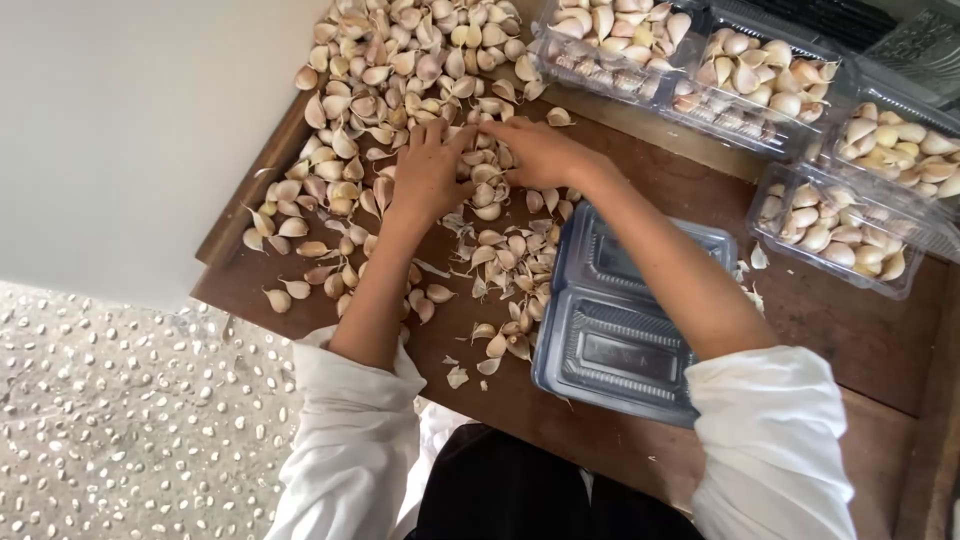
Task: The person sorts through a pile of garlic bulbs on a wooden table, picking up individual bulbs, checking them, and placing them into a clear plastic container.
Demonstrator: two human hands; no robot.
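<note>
Garlic cloves (400, 90) everywhere, a big loose pile running from the top centre of the frame down toward the lower middle of the wooden table (850, 330). No common direction to them; the pointed tips face every which way, some lying flat, some on their sides. They're cream to pale tan with papery skins, and a few loose skin flakes sit among them.

Both hands are in the pile near the upper middle. The left hand (428, 170) lies palm down, fingers spread a bit over the cloves. The right hand (535, 150) reaches in from the right with fingers curled down, touching cloves; whether either hand actually grips one is impossible to see, since the fingertips are buried.

An empty clear hinged container (620, 320) lies open at centre right, partly covered by the right forearm. Filled clear containers (800, 110) line the upper right, the furthest ones cut off by the frame edge.
</note>
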